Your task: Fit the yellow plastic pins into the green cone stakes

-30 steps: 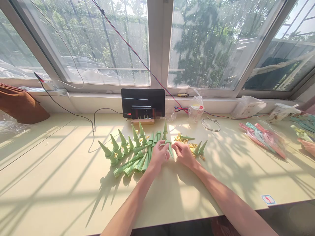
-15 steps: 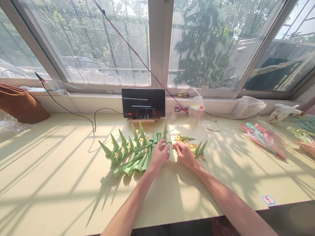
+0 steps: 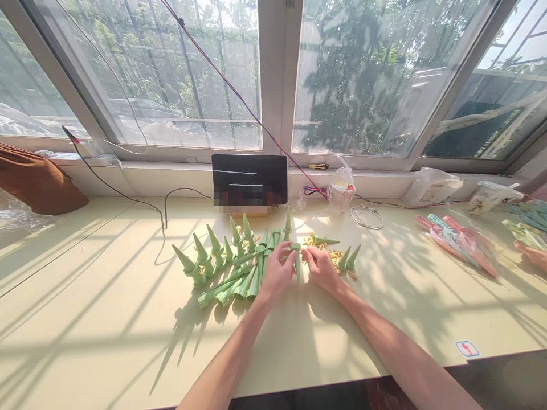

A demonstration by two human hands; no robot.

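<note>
Pinched in the fingers of my left hand point(image 3: 278, 266) is a green plastic watering spike point(image 3: 298, 267), its wide collar up and its tip pointing down. My right hand point(image 3: 319, 265) is closed close beside that collar, its thumb and forefinger on a small yellow piece that is mostly hidden. Left of my hands, several green spikes lie in a loose pile point(image 3: 233, 287). Behind the pile is a row of upright green cone pieces point(image 3: 203, 256); one more cone piece point(image 3: 288, 225) stands just beyond my left hand. Small yellow parts point(image 3: 335, 257) are heaped by my right hand, with green cones among them.
A dark tablet point(image 3: 250, 173) leans at the windowsill, its lower part blurred out. To the right are a bagged cup point(image 3: 342, 191), a coiled cable point(image 3: 366, 217) and bagged pink and teal items point(image 3: 459, 242). Another person's hand point(image 3: 532, 253) shows at the right edge.
The spike in my left hand has tilted to nearly vertical and shifted slightly right. My right hand stays close to its collar, with little movement.
</note>
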